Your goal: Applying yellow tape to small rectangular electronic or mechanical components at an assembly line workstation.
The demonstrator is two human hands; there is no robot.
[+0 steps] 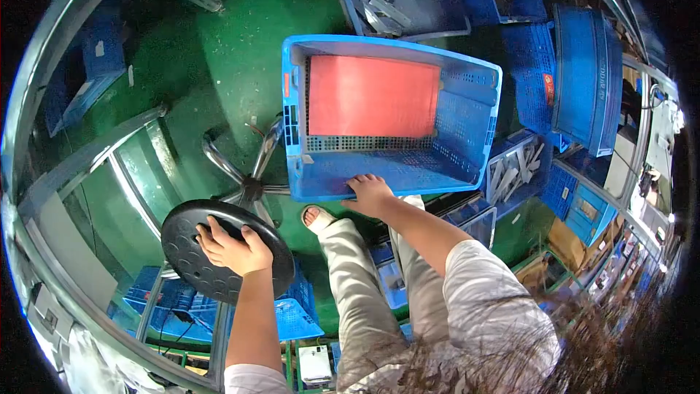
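The left hand [232, 248] lies palm-down with fingers spread on the round black stool seat [191, 266], a dimpled plastic disc, seemingly to brace the body as it leans forward. The right hand [370, 193] curls its fingers over the near rim of the blue crate [474, 95], a rectangular perforated plastic box resting on the green floor [240, 36] straight ahead of that hand, the rim giving the only firm hold. A flat red sheet [372, 96] covers the crate bottom beyond the right hand, smooth and matte against the gridded walls; the stool's chrome legs [226, 164] lie between both hands
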